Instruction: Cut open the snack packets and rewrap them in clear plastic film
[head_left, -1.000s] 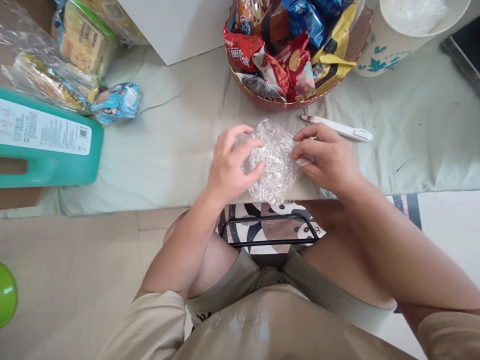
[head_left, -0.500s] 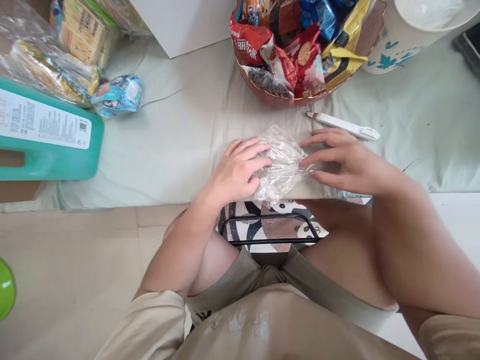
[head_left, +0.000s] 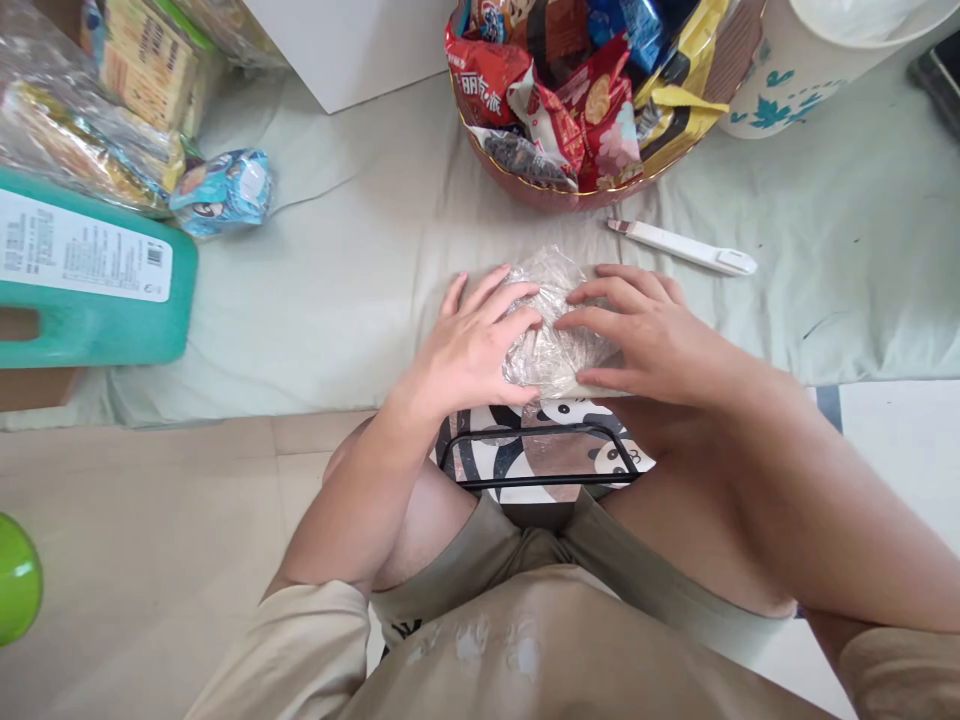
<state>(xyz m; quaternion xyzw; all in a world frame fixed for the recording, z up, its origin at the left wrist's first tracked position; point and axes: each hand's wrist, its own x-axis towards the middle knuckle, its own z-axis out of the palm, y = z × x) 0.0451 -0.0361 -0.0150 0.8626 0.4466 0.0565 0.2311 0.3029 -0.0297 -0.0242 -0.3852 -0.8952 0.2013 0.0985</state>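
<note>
Roughly centre, at the table's (head_left: 337,300) near edge: left hand (head_left: 469,345) lies flat, fingers spread, pressing down on a clear plastic bag (head_left: 546,285) (crumpled, nothing gripped). Right hand (head_left: 645,335) likewise, fingers extended on top. I judge the bag light, limp and slippery, best pinched at a loose edge. White pen (head_left: 682,248) lies just beyond.

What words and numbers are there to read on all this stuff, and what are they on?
"丽友派", as far as it shows: red snack packet in the bowl.
White label on the teal jug: print and barcode too small to read.
Cracker packet: blurred.
Clear bag: no print visible.
</note>
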